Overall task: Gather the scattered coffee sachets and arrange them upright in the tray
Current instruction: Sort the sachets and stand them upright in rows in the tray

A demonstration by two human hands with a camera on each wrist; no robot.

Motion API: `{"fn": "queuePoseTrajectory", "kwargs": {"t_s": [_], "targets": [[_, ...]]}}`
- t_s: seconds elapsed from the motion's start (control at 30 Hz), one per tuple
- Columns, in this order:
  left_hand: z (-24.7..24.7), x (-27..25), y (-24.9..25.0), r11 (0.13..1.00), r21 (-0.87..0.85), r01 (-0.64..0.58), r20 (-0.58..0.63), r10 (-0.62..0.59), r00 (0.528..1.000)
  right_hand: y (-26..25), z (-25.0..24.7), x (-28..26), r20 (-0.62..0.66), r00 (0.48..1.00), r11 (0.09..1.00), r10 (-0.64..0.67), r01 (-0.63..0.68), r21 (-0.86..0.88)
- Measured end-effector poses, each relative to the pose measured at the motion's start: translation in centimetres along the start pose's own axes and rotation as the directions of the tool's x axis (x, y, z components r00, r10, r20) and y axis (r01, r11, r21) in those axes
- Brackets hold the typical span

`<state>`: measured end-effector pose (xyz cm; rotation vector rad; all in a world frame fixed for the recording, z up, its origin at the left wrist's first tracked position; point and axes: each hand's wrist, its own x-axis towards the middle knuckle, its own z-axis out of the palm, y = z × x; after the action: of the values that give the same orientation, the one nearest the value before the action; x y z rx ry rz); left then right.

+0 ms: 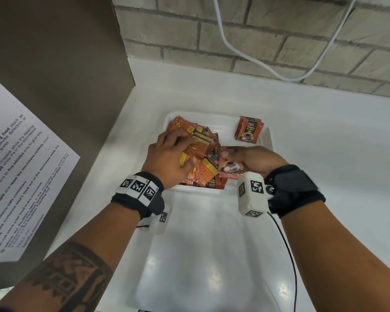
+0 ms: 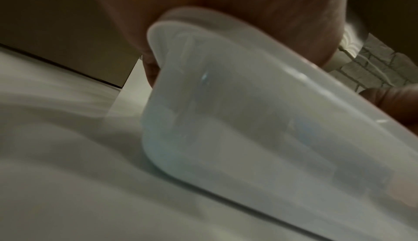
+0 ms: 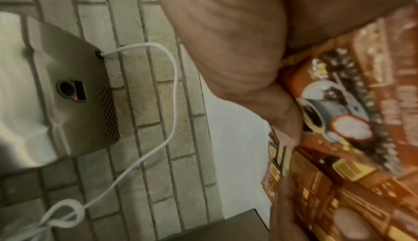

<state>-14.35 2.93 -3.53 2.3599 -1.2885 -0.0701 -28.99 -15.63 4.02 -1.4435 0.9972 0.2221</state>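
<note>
A white tray (image 1: 267,140) sits on the white tabletop (image 1: 324,136) near a brick wall (image 1: 257,30). A jumble of red coffee sachets (image 1: 203,143) fills its left and near part, lying flat and crossed over one another. A small stack of sachets (image 1: 249,129) stands upright against the far right corner. The left hand (image 1: 169,156) rests on the pile, fingers curled over a few sachets with the thumb pressing them. The right hand (image 1: 250,159) pinches one sachet (image 1: 231,164) by its edge, just above the heap. A white cable (image 1: 234,48) hangs along the wall.
</note>
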Motion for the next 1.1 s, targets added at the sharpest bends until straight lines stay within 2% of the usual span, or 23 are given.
{"fn": "queuePoseTrajectory", "kwargs": {"t_s": [0.07, 0.17, 0.23, 0.3, 0.33, 0.5, 0.7, 0.97, 1.1], "targets": [[0.0, 0.0, 0.0, 1.0, -0.001, 0.001, 0.0, -0.001, 1.0, -0.6, 1.4, 0.0, 0.054, 0.998, 0.98, 0.023, -0.012, -0.198], [0.1, -0.1, 0.0, 1.0, 0.0, 0.005, -0.009, -0.005, 1.0, -0.5, 2.9, 1.1, 0.08, 0.996, 0.973, 0.039, -0.019, -0.229], [0.1, -0.1, 0.1, 1.0, -0.001, 0.006, -0.01, -0.006, 1.0, -0.4, 3.5, 1.8, 0.045, 0.999, 0.951, -0.022, 0.035, -0.308], [0.1, -0.1, 0.1, 1.0, -0.003, 0.015, -0.012, -0.015, 1.0, -0.3, 4.1, 2.1, -0.01, 0.995, 0.873, -0.102, 0.084, -0.481], [0.0, -0.1, 0.1, 1.0, -0.002, 0.017, -0.01, -0.017, 1.0, -0.2, 4.3, 2.1, -0.026, 0.992, 0.853, -0.124, 0.093, -0.513], [-0.1, 0.0, 0.1, 1.0, 0.001, 0.027, 0.013, -0.027, 1.0, 0.5, 3.0, 2.9, -0.015, 0.99, 0.919, -0.138, 0.122, -0.375], [-0.2, 0.0, 0.2, 1.0, 0.008, 0.029, 0.018, -0.029, 0.999, -0.2, -0.5, 0.7, -0.009, 0.999, 0.992, -0.032, 0.031, -0.122], [-0.7, -0.3, 0.6, 0.999, 0.038, 0.028, -0.007, -0.028, 1.0, 0.1, -2.1, 0.8, -0.018, 0.996, 0.989, 0.085, -0.086, -0.117], [-0.9, -0.5, 1.0, 0.999, 0.041, 0.029, -0.017, -0.029, 0.999, 0.6, -2.1, 1.1, -0.011, 0.996, 0.983, 0.09, -0.091, -0.157]]}}
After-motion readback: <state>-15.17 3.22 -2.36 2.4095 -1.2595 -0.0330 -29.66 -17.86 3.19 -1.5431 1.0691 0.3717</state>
